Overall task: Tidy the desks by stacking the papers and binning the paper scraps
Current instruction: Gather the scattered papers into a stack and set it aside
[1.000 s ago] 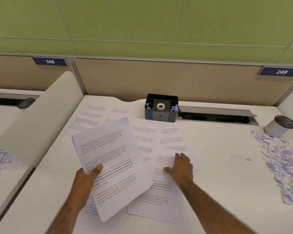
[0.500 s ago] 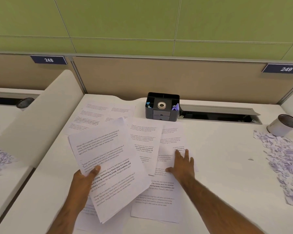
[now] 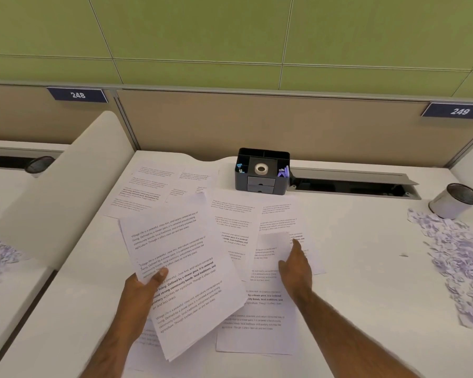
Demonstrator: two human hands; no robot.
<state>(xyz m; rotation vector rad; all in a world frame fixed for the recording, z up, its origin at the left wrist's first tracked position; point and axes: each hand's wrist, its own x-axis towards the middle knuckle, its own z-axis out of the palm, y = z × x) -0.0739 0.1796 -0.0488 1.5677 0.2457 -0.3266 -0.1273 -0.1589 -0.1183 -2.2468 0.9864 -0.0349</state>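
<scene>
Matt paper sheets (image 3: 180, 268); smooth, perhaps laminate desk (image 3: 366, 268).

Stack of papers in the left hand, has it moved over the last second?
No, not noticeably. The stack of papers, gripped by the left hand, keeps its top corner just left of the black organizer base, as before.

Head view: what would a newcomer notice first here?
The left hand holds a sheaf of printed papers over the desk's near-left part, while the right hand rests on loose sheets spread mid-desk. A drift of paper scraps lies along the right edge, near a white can.
</scene>
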